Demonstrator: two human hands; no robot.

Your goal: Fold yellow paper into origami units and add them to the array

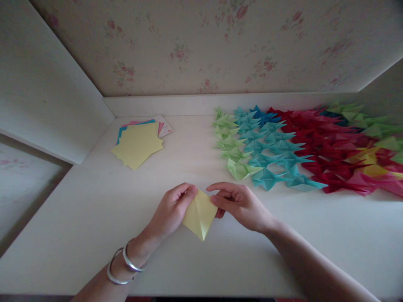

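A folded piece of yellow origami paper (200, 216), diamond-shaped with a crease down its middle, is held just above the white table. My left hand (176, 204) pinches its upper left edge, thumb on top. At the right corner, my right hand (234, 204) grips the paper between thumb and curled fingers, with the index finger reaching out over it. The undersides of the paper and some fingertips are hidden.
A stack of yellow paper sheets (138, 144), with blue and pink ones beneath, lies at the back left. Rows of folded paper cranes, green (241, 169), turquoise (269, 178) and red (333, 176), cover the right side. A wallpapered wall (195, 50) stands behind.
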